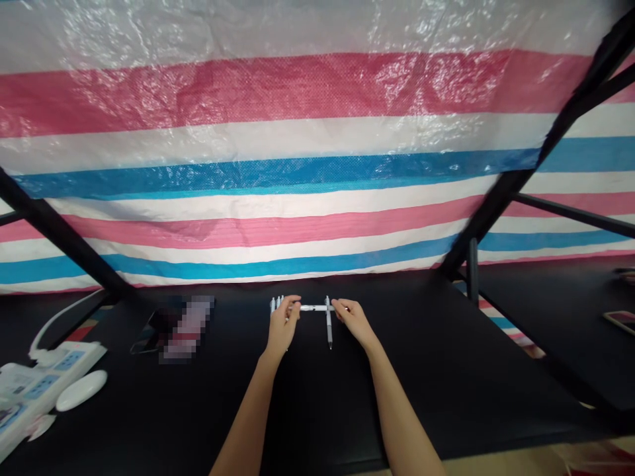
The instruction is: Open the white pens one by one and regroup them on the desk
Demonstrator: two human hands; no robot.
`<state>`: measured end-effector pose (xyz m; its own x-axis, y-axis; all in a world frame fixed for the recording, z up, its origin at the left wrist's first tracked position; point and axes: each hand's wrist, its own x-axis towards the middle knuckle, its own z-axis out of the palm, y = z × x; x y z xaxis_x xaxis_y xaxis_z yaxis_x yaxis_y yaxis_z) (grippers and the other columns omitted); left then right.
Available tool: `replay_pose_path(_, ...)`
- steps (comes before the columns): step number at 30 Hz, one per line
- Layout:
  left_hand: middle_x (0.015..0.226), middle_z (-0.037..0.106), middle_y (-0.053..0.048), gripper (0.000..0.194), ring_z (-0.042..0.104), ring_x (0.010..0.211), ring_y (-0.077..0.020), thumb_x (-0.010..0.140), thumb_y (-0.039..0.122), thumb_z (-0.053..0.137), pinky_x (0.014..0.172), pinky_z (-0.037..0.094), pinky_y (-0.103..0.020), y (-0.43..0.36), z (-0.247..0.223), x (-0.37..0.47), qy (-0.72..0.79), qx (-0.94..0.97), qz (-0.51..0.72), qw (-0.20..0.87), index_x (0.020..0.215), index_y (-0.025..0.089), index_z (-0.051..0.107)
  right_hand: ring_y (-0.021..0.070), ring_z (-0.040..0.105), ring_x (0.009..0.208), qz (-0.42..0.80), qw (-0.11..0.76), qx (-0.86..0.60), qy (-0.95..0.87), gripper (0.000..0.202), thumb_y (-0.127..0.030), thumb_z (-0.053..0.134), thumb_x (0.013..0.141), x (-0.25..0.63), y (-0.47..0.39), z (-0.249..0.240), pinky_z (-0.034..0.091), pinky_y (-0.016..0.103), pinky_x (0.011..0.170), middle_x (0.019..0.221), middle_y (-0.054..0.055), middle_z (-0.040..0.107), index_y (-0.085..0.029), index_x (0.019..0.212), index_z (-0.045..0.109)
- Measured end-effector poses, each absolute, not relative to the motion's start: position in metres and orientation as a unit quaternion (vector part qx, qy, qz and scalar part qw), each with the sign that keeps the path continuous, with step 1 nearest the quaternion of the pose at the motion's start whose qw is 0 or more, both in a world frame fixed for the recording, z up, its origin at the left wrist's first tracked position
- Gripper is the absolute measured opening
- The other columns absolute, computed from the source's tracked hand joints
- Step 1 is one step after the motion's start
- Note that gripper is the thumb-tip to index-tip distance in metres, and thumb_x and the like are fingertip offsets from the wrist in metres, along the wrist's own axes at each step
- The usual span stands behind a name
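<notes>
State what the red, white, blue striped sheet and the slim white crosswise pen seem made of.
Striped sheet: likely woven plastic, glossy; bright glare and fine mesh show. Crosswise pen: perhaps smooth plastic, by its pale, even look; too small for certainty.

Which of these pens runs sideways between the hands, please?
The pen spanning from left hand to right hand; the other pens in view run roughly towards the person.

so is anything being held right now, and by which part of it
A white pen, held crosswise near its two ends: the left hand at one, the right hand at the other. Which end is the tip, I can't tell.
</notes>
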<state>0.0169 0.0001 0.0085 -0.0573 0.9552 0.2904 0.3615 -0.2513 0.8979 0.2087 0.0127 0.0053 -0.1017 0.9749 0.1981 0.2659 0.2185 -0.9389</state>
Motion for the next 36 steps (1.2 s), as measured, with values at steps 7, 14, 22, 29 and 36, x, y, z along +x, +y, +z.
replay_pose_path(7,0.073,0.061,-0.003,0.029,0.057,0.063,-0.0133,0.079,0.042,0.050,0.063,0.044,-0.026,0.0050,0.0091,0.0145,0.511,0.587,0.535,0.330,0.090,0.018,0.062,0.0094,0.035,0.044,0.410,0.478,-0.498,-0.596,0.050,-0.053,0.045,0.082,0.2136,0.0143,0.0044,0.030,0.024,0.050,0.044,-0.004,0.038,-0.019,0.046,0.039)
replay_pose_path(14,0.064,0.060,-0.002,0.029,0.055,0.056,-0.0132,0.072,0.043,0.056,0.057,0.043,-0.025,0.0104,0.0039,0.0120,0.532,0.533,0.574,0.323,0.076,0.016,0.064,0.0108,0.043,0.047,0.474,0.485,-0.462,-0.572,0.041,-0.054,0.052,0.078,0.2127,0.0124,0.0070,0.036,0.025,0.052,0.051,0.000,0.055,-0.018,0.059,0.054)
replay_pose_path(22,0.045,0.042,0.003,0.045,0.042,0.045,-0.0099,0.081,0.049,0.045,0.048,0.034,-0.023,0.0040,0.0114,0.0093,0.592,0.533,0.552,0.244,0.048,0.019,0.043,0.0140,0.055,0.066,0.493,0.500,-0.425,-0.572,0.030,-0.042,0.071,0.065,0.2128,0.0140,0.0020,0.042,0.026,0.062,0.080,0.003,0.063,-0.018,0.081,0.062)
replay_pose_path(29,0.051,0.049,0.002,0.038,0.048,0.049,-0.0109,0.083,0.048,0.042,0.050,0.038,-0.022,0.0057,0.0062,0.0104,0.571,0.533,0.555,0.287,0.063,0.018,0.053,0.0135,0.053,0.061,0.478,0.519,-0.446,-0.551,0.031,-0.044,0.069,0.066,0.2148,0.0165,-0.0021,0.040,0.026,0.058,0.070,0.001,0.061,-0.018,0.082,0.063)
replay_pose_path(36,0.079,0.066,-0.005,0.029,0.061,0.064,-0.0133,0.073,0.040,0.058,0.066,0.048,-0.027,0.0100,0.0028,0.0126,0.508,0.532,0.580,0.352,0.089,0.017,0.063,0.0144,0.054,0.061,0.483,0.565,-0.448,-0.497,0.035,-0.046,0.072,0.062,0.2145,0.0166,0.0026,0.042,0.027,0.059,0.070,0.003,0.064,-0.018,0.081,0.062)
